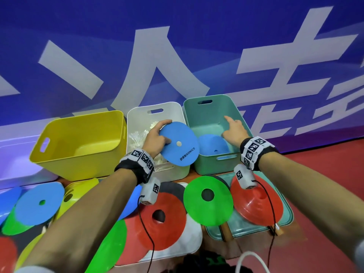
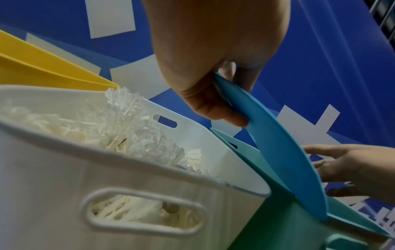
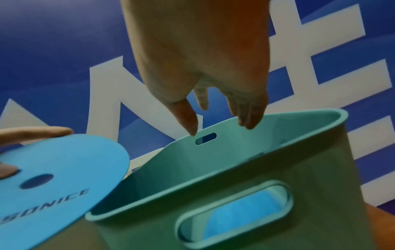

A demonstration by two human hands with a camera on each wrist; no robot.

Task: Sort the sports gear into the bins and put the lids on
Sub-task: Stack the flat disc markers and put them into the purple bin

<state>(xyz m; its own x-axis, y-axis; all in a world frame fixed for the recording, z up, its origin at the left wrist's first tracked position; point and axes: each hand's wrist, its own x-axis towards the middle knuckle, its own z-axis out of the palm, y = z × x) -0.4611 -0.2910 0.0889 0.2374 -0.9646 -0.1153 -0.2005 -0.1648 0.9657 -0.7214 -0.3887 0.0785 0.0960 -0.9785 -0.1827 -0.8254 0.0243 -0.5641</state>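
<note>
My left hand (image 1: pixel 157 136) pinches a blue disc cone (image 1: pixel 179 143) by its edge, thumb on top, and holds it tilted above the gap between the white bin (image 1: pixel 177 107) and the green bin (image 1: pixel 234 104). The left wrist view shows the cone (image 2: pixel 278 152) edge-on under my left hand (image 2: pixel 213 94). The right wrist view has the cone (image 3: pixel 64 177) at lower left. My right hand (image 1: pixel 233 131) hovers over the green bin with fingers loose and empty; the fingers (image 3: pixel 250 116) hang above the bin's far rim (image 3: pixel 267 116). A blue cone (image 1: pixel 212 143) lies inside the green bin.
The white bin holds shuttlecocks (image 1: pixel 137 137). An empty yellow bin (image 1: pixel 82 142) stands at the left. In front lie loose cones: blue (image 1: pixel 39 202), red (image 1: pixel 159 215), green (image 1: pixel 207 200), and a red one (image 1: pixel 258 200) on a green lid (image 1: pixel 287 215). A blue banner wall (image 1: pixel 177 46) rises behind.
</note>
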